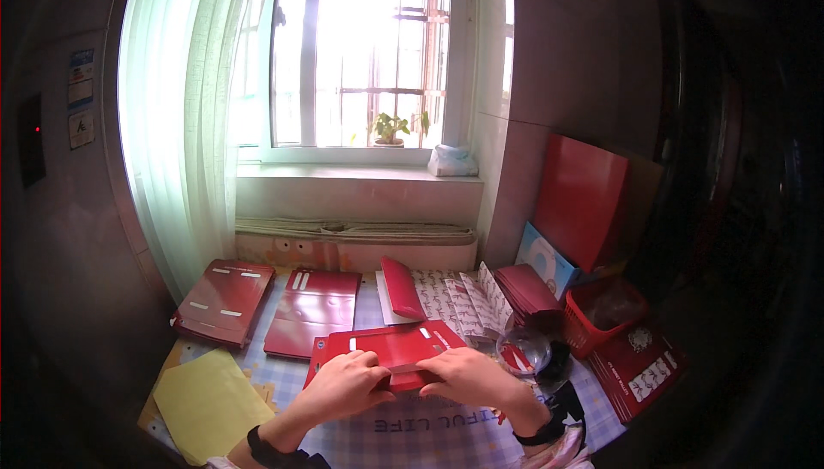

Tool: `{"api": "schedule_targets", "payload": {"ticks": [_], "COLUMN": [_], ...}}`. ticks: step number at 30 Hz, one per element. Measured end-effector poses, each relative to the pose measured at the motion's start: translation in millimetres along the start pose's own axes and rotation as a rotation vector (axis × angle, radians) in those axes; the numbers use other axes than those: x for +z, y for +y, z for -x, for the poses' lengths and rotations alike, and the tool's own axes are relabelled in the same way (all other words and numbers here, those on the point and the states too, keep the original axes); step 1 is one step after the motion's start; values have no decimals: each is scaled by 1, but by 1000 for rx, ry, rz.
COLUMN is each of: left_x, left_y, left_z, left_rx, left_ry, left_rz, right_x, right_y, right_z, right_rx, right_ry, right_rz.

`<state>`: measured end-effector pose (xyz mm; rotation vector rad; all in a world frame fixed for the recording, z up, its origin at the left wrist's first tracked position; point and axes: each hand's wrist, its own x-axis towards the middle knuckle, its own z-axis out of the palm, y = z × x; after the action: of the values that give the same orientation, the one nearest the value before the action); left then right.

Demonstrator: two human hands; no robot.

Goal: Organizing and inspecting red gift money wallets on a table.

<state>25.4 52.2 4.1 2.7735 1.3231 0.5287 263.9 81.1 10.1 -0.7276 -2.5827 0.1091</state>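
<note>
A flat red cardboard piece (396,345) with small white strips lies at the near middle of the table. My left hand (345,383) is closed on its near edge, thumb and fingers pinched together. On the same edge, a little to the right, my right hand (475,376) pinches too. A narrow, paler red strip shows between the two hands; whether it is a folded flap I cannot tell. Just beyond stand a folded red card (402,287) and white patterned sheets (442,297). A clear round bowl (525,349) with red bits sits beside my right hand.
Stacked red cardboard pieces (225,302) and a glossy red folder (312,313) lie at the left, yellow paper (210,407) nearer. On the right are a red basket (592,323), a blue-white box (546,256) and a tall red board (579,199). A checked cloth (412,435) covers the table.
</note>
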Motion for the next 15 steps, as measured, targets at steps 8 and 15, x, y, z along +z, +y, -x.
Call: {"api": "schedule_targets", "payload": {"ticks": [8,15], "left_x": [1,1], "left_y": [-1,-2], "left_z": [-1,0], "left_rx": [-29,-11], "left_ry": [-7,-17], "left_rz": [-41,-80], "right_x": [4,6], "right_y": [9,6], "right_z": [4,4], "right_rx": [-9,2], "right_ry": [-72,-67], "right_rz": [124,176]}}
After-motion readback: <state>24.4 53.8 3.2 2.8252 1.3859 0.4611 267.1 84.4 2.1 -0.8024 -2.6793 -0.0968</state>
